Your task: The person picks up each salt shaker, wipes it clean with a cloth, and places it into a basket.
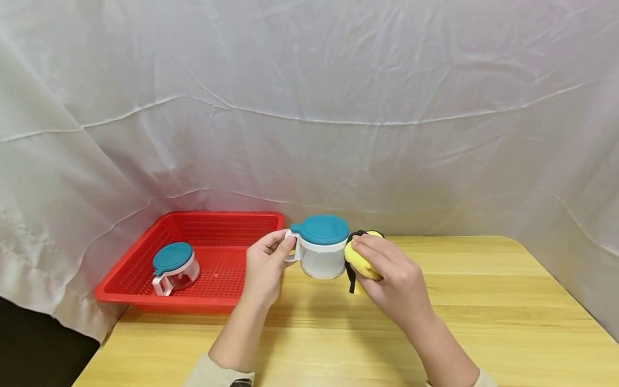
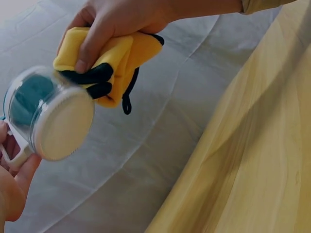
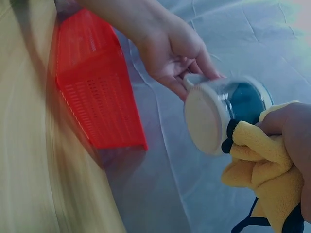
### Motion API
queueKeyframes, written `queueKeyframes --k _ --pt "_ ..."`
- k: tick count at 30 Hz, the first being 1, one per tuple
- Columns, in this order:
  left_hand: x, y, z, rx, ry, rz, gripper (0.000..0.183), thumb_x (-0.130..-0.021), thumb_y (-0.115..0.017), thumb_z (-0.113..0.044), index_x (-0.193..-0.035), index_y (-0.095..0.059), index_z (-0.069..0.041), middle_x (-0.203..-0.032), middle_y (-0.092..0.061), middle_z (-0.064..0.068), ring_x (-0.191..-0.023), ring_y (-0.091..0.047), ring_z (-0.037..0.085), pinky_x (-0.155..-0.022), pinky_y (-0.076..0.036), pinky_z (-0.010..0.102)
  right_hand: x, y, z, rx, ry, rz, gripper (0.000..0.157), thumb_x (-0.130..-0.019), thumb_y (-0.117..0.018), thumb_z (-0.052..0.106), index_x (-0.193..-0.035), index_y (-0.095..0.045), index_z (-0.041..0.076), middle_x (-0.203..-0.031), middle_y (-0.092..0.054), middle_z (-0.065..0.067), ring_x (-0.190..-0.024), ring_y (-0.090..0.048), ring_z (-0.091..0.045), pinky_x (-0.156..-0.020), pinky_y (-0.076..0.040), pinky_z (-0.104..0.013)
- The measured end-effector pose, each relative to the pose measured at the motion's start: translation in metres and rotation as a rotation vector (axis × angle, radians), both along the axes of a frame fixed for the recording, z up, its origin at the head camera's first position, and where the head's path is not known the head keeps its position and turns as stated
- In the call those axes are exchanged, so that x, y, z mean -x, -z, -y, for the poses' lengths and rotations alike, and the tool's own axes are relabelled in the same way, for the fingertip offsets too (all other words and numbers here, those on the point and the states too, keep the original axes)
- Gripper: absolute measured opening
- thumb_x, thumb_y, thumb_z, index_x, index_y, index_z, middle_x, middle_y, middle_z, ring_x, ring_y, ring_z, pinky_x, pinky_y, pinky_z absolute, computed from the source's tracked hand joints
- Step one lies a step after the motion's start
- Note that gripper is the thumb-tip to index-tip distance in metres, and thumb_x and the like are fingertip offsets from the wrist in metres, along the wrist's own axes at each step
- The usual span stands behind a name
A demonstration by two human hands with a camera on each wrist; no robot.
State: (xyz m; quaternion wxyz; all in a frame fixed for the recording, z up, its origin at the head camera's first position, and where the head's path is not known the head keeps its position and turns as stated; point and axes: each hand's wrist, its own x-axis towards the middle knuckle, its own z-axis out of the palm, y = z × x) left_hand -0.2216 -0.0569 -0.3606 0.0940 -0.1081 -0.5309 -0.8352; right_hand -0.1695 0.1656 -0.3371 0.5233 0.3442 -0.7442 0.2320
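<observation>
A clear jar (image 1: 323, 262) with a teal lid and white handle is held up above the table. My left hand (image 1: 267, 264) pinches its handle from the left. In my right hand (image 1: 394, 274) is a bunched yellow cloth (image 1: 360, 260) with black edging and a hanging loop. The cloth meets the jar's right side. In the left wrist view the jar's pale round base (image 2: 65, 124) faces the camera, and the cloth (image 2: 121, 53) lies against the side near the lid. The right wrist view shows the cloth (image 3: 262, 160) gripped at the jar's wall.
On the left of the table stands a red perforated basket (image 1: 227, 310). A second jar (image 1: 179, 269) with a teal lid and handle sits in it. The wooden table (image 1: 483, 322) extends to the right, and a pale curtain (image 1: 338, 107) hangs behind it.
</observation>
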Motion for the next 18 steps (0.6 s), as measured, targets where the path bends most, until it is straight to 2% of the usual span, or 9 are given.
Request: queueKeyframes --k 4,10,13,18 --pt "0.0016 0.0008 0.003 -0.011 0.036 0.016 0.019 -0.092 -0.065 0.0 -0.093 -0.075 -0.017 -0.082 -0.072 -0.002 -0.077 -0.066 0.01 -0.068 -0.06 0.028 0.0024 0.0019 -0.0031 -0.003 0.026 0.025 0.037 -0.073 -0.077 0.003 -0.11 -0.074 0.003 -0.11 -0.073 -0.009 -0.1 -0.069 -0.03 -0.1 -0.05 -0.032" --pt "-0.0002 -0.0024 0.0025 0.009 0.039 0.031 0.016 -0.092 -0.066 -0.003 -0.093 -0.075 -0.016 -0.083 -0.072 -0.001 -0.077 -0.066 0.011 -0.069 -0.061 0.03 0.0036 0.0048 -0.004 0.0 0.072 0.035 0.043 -0.068 -0.079 0.001 -0.11 -0.074 0.005 -0.111 -0.073 -0.008 -0.102 -0.069 -0.029 -0.101 -0.049 -0.032" --pt "0.0003 -0.0027 0.0019 -0.001 0.026 0.048 0.013 -0.092 -0.067 -0.004 -0.093 -0.074 -0.014 -0.082 -0.072 0.0 -0.075 -0.066 0.011 -0.068 -0.061 0.03 0.0034 0.0055 -0.0032 0.002 0.064 0.026 0.041 -0.071 -0.078 0.004 -0.111 -0.074 0.005 -0.111 -0.073 -0.009 -0.102 -0.069 -0.03 -0.101 -0.05 -0.032" --pt "0.0026 -0.0027 0.0025 -0.036 0.008 0.07 0.01 -0.092 -0.067 -0.005 -0.092 -0.074 -0.013 -0.08 -0.071 0.0 -0.072 -0.065 0.01 -0.065 -0.06 0.029 0.0026 0.0045 0.0012 -0.008 0.027 -0.011 0.025 -0.087 -0.067 0.013 -0.108 -0.074 0.003 -0.11 -0.073 -0.009 -0.101 -0.069 -0.03 -0.1 -0.05 -0.033"
